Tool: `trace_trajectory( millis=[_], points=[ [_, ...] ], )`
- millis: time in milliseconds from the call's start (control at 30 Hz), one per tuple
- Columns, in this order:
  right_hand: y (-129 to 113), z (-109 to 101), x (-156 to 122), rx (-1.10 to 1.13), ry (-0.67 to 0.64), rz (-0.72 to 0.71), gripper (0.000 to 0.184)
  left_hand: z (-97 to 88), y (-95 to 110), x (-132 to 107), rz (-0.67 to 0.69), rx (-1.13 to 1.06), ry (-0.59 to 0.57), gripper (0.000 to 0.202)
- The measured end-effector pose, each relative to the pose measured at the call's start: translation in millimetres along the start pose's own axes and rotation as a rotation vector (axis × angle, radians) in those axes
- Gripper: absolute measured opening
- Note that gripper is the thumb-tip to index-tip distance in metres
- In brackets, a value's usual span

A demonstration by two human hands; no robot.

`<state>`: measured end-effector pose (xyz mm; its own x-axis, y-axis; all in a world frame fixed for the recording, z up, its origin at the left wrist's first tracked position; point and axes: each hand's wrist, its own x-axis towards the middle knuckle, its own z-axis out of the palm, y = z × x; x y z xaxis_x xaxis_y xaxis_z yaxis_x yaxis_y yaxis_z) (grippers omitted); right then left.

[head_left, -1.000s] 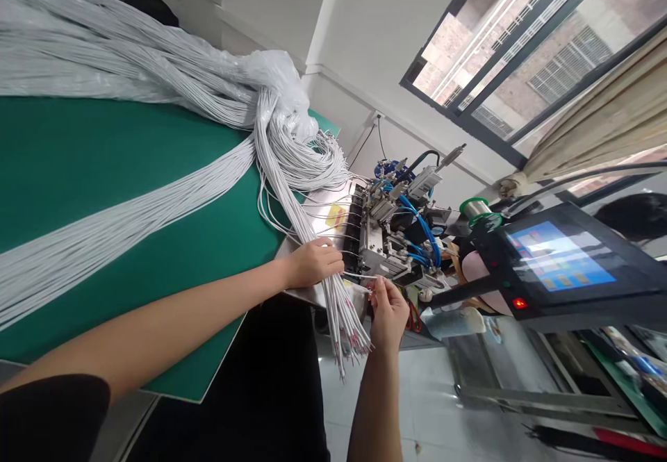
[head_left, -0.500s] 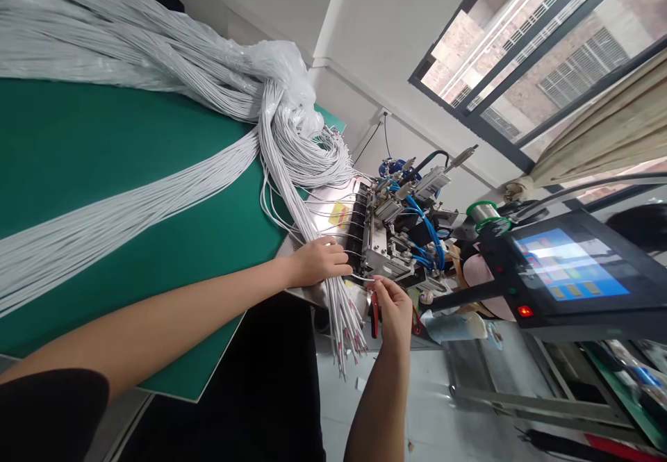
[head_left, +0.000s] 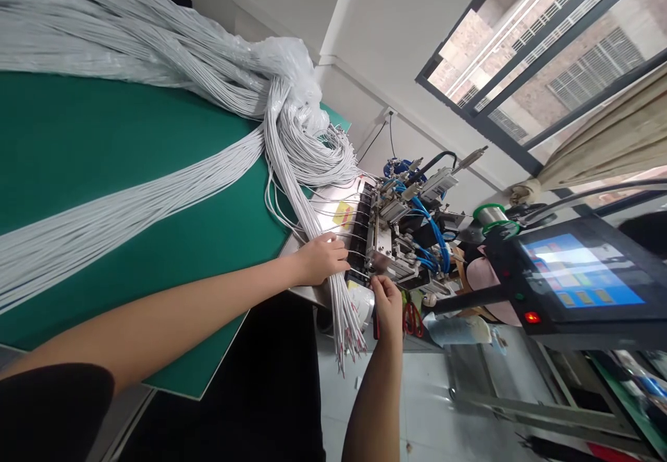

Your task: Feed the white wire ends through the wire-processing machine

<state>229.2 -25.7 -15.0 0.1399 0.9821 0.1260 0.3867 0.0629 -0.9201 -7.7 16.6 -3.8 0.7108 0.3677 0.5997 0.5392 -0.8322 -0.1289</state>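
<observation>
My left hand (head_left: 322,259) is closed around a thick bundle of white cables (head_left: 344,319), whose loose ends with reddish tips hang below it past the table edge. My right hand (head_left: 387,301) is pinched at the end of a single white cable (head_left: 359,274), close to the lower corner of the machine (head_left: 383,240). Along the machine's front runs a black slotted strip (head_left: 359,229), with several white cables lying across the metal plate (head_left: 326,205) into it. The cable tip itself is hidden by my right fingers.
A green tabletop (head_left: 130,128) carries more white cables (head_left: 130,205) and a plastic-wrapped heap (head_left: 292,66). At right, a lit touchscreen (head_left: 581,267) stands beside a solder wire spool (head_left: 490,217). Red-handled scissors (head_left: 413,319) lie beyond my right hand.
My right hand has moved slightly up toward the black strip, bringing the cable end closer to the machine. My left hand keeps its hold on the bundle. The view has shifted a little.
</observation>
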Motion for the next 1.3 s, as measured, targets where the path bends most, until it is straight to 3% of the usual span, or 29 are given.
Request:
trace_trajectory(
  millis=[267,500,700,833,967,1100,1200,1300],
  points=[
    [10,14,6,0.238,0.003,0.142,0.03,-0.4,0,-1,-0.028,-0.035,-0.053,0.031],
    [14,22,-4,0.326,0.052,0.219,0.035,-2.0,-1,0,-0.011,-0.039,-0.016,0.029],
    [19,2,-29,0.308,0.158,0.191,0.039,-2.7,-3,-1,0.013,-0.038,-0.001,0.035],
    [1,-18,-46,0.208,0.165,0.141,0.038,-5.9,-4,-1,0.04,-0.003,0.03,0.032],
    [-29,-27,-62,-0.011,0.067,0.025,0.031,-9.2,-3,0,0.045,0.016,0.067,0.031],
    [-53,-25,-72,-0.269,-0.169,-0.101,0.023,-11.2,-3,-1,0.043,0.016,0.111,0.029],
    [-60,-23,-75,-0.334,-0.344,-0.162,0.022,-12.6,-3,-1,0.051,0.025,0.15,0.029],
    [-60,-22,-75,-0.326,-0.435,-0.187,0.025,-14.1,-2,-1,0.058,0.035,0.169,0.029]
  ],
)
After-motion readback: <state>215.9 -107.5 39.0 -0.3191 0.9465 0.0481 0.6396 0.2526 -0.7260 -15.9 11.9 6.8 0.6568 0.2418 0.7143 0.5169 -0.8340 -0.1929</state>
